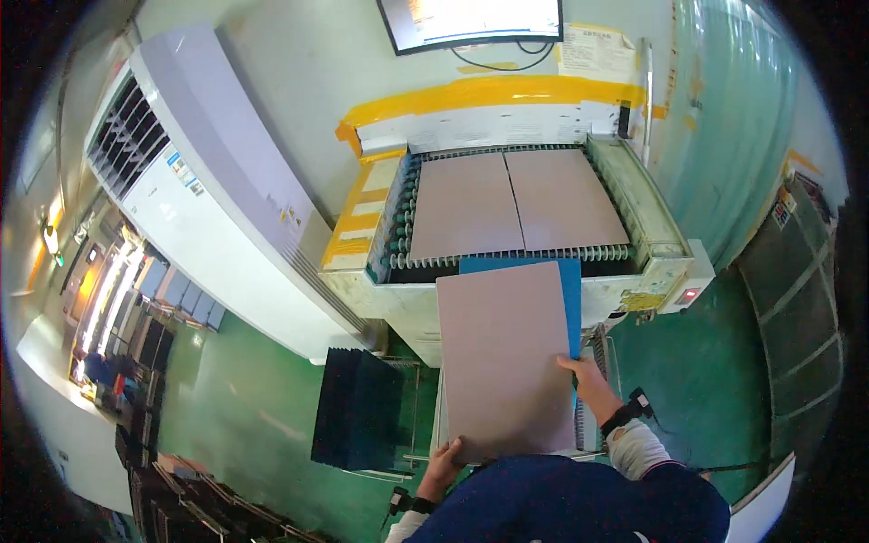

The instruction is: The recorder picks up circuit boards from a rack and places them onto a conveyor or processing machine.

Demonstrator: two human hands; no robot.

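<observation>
Now, the boxy, pale metal conveyor (pixel 659 226) sits ahead of us, flat pinkish boards (pixel 466 204) on its ridged rollers (pixel 597 254). Just this side of it we've got a smooth rectangular panel (pixel 507 362), long axis toward the conveyor, a blue sheet (pixel 572 308) behind. Our right hand (pixel 593 387), nearer the conveyor, clamps the panel's side edge; our left hand (pixel 441 469) pinches its near-left corner.

Pink panel (pixel 507 362) up before the machine (pixel 389 303), left hand (pixel 441 469) holding its lower left corner, right hand (pixel 593 389) gripping its right edge! A blue sheet (pixel 572 312) peeks out behind; 2 more panels (pixel 466 206) lie side by side on rollers (pixel 404 222), black stack (pixel 356 407) standing at left.
</observation>
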